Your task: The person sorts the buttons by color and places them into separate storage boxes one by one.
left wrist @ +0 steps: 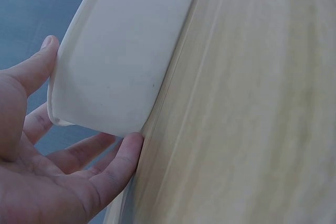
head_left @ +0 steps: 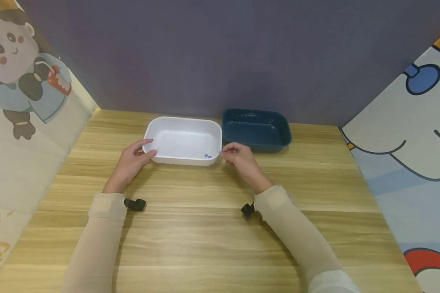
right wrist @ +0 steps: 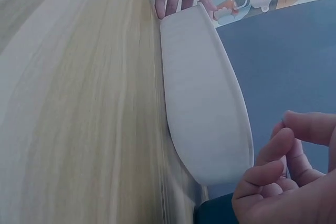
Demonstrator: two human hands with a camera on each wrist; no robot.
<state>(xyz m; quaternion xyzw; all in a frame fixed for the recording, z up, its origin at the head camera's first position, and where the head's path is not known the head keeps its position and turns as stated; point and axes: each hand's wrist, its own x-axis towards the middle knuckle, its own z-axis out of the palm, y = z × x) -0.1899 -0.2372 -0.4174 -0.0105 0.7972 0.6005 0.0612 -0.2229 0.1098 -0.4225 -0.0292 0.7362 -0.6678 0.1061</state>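
A white plastic basin (head_left: 183, 160) sits on the wooden table, with a couple of small round blue pieces (head_left: 207, 156) in its near right corner. My left hand (head_left: 130, 162) holds the basin's left end; in the left wrist view the thumb (left wrist: 44, 59) lies against the rim and the other fingers reach round the end wall. At the opposite end, my right hand (head_left: 242, 160) pinches a tiny bluish piece (head_left: 221, 152) between thumb and forefinger, right by the white rim. Fingertips mostly hide that piece in the right wrist view.
Touching the white basin's right end in the head view is a dark blue basin (head_left: 256, 147), behind my right hand. A grey-purple panel (head_left: 205, 57) rises along the table's (head_left: 190, 236) back edge. Walls with cartoon pictures stand at both sides.
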